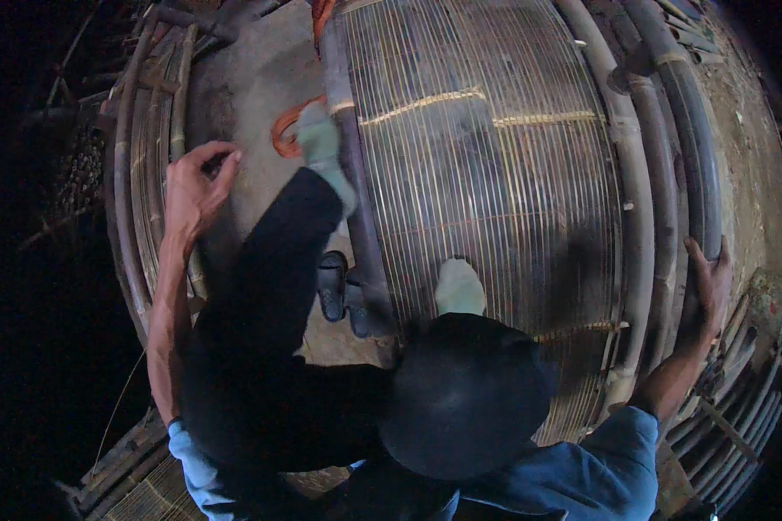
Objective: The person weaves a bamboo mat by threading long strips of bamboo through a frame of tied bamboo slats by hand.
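My right hand (711, 291) is wrapped around a thick bamboo pole (691, 148) that runs along the right side, beyond the slatted bamboo platform (513, 165). My left hand (198, 191) hangs in the air near an upright bamboo frame (126, 182) at the left. Its fingers curl in, with the thumb tip close to the index finger, and nothing shows between them. A light green sock covers my left foot (321, 148), lifted and slightly blurred beside the platform's dark left rail (354, 148). My other socked foot (459, 286) is on the slats.
A pair of dark sandals (332, 285) lies on the concrete floor (269, 78) left of the platform. Near my left foot is a coil of orange cord (282, 130). Several bamboo poles (738, 425) are stacked at the lower right, and bundled stalks (82, 169) lie at the far left.
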{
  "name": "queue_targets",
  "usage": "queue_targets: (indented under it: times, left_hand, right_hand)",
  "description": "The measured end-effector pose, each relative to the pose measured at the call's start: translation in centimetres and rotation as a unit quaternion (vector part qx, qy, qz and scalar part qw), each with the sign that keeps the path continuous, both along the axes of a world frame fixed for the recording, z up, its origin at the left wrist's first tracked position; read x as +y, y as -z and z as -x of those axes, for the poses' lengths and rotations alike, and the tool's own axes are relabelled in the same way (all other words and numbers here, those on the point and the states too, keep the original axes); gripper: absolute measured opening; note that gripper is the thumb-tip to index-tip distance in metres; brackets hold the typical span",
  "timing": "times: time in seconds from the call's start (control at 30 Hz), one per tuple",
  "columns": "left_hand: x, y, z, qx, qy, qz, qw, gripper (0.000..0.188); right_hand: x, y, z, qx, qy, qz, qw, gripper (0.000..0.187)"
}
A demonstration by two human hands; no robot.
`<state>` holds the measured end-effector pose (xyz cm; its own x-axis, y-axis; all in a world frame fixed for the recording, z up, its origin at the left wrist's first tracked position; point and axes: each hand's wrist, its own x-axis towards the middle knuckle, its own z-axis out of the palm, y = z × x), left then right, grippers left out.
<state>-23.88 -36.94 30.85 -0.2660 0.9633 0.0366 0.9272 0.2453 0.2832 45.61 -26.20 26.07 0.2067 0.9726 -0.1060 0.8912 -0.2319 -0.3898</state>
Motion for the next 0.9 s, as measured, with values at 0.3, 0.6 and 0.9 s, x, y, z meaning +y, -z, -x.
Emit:
queue_targets:
  times: [0.3,0.6,0.9]
  left_hand:
    - [7.6,2.8,2.0,-0.024,0.018,0.048,0.998,0.021]
    - [28.2,14.5,-2.1,-0.068,0.181,0.072,0.979,0.031]
    - [46.2,24.1,-9.5,-0.131,0.399,0.015,0.908,0.050]
  right_hand:
    - [0.8,-1.0,3.3,-0.061,0.078,0.008,0.995,0.079]
    - [3.5,-0.7,11.0,-0.163,0.062,-0.163,0.971,0.069]
    - [31.1,22.8,28.8,0.126,-0.024,-0.213,0.969,0.039]
